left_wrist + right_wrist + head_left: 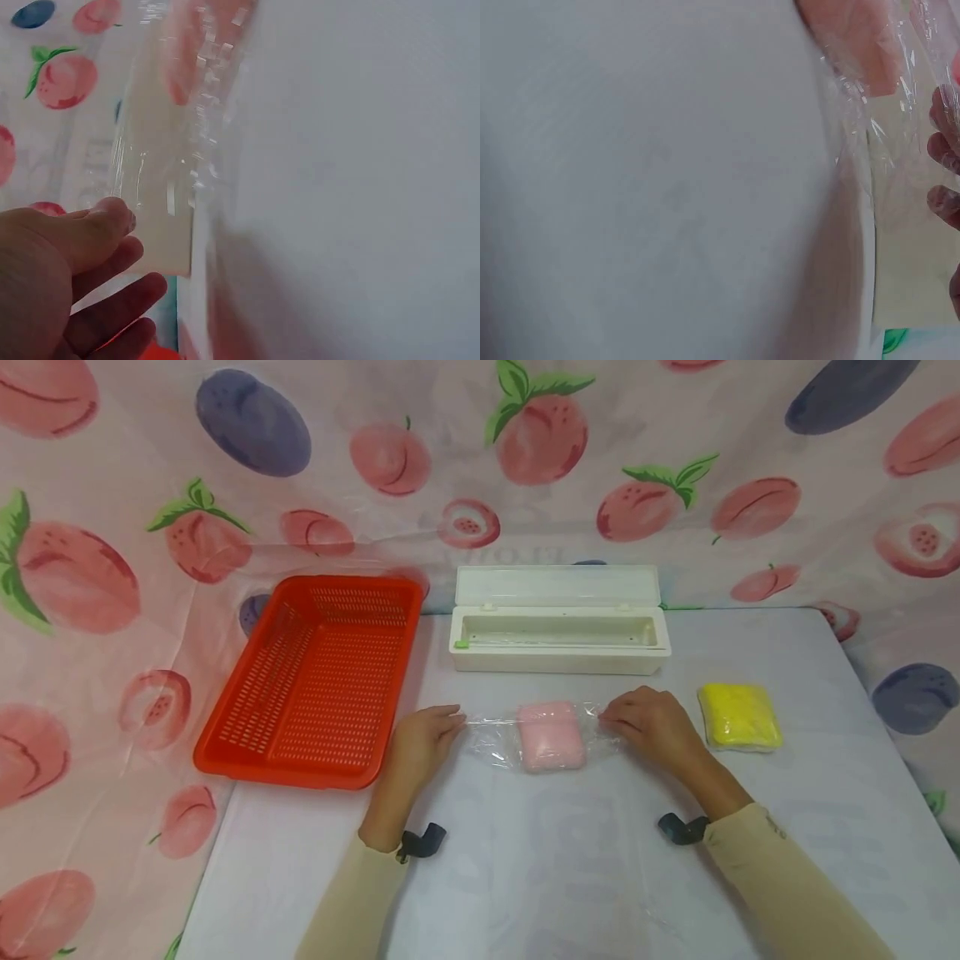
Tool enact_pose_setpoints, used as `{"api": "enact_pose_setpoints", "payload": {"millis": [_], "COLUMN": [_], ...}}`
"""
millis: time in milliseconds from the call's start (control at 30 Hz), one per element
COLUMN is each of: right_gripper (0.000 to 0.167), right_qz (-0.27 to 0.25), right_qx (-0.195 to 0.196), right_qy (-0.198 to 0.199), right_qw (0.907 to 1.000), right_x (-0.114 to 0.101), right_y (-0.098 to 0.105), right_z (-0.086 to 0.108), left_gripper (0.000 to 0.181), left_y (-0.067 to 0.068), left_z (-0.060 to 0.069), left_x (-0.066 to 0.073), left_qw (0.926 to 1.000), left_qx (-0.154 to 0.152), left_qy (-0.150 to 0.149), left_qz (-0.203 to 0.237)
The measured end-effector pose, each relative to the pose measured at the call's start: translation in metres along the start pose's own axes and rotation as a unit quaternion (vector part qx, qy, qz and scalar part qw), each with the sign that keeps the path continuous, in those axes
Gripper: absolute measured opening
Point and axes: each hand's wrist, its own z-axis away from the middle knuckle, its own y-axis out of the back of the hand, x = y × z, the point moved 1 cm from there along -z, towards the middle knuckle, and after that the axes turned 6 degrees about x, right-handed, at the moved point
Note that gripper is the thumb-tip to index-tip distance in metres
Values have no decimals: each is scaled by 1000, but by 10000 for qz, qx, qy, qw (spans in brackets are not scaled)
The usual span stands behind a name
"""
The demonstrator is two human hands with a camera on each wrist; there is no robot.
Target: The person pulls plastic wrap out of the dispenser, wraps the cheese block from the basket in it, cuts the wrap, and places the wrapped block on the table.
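A pink square pad [551, 737] lies in a sheet of clear plastic film [491, 743] above the white table, its kind not clear. The left hand [423, 743] pinches the film's left end between thumb and forefinger, with the other fingers loosely spread in the left wrist view. At the opposite end, the right hand [654, 727] pinches the film with its fingertips. Only some fingertips [943, 201] show at the right wrist view's edge. To the right of that hand sits a yellow square pad [740, 717], apparently wrapped in film too.
Behind the hands stands a long white box [558, 662] with its lid raised, a small green piece at its left end. A red slotted basket [330, 693] is at the left, close to the left hand. A fruit-print sheet [547, 518] hangs behind the table.
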Motion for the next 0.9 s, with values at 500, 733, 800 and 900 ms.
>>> {"api": "enact_pose_setpoints", "payload": {"millis": [500,733,800,900], "right_gripper": [23,18,18,19], "right_qz": [337,136,128,128], "right_qx": [-590,-569,-433,-185], "right_qy": [-106,164,287,436], "right_qw": [9976,9982,9986,9988], "right_x": [-6,-7,-7,-7], "right_y": [19,16,15,14], "right_z": [5,7,8,10], "left_gripper": [30,34,28,19], "left_y": [10,-14,-19,-21], "left_z": [8,-2,-5,-6], "left_x": [36,64,64,62], "left_qw": [9893,9800,9774,9759], "left_qx": [-659,-1359,-1345,-1151], "left_qy": [-248,-747,-766,-935], "left_qz": [-1278,-1246,-1442,-1604]}}
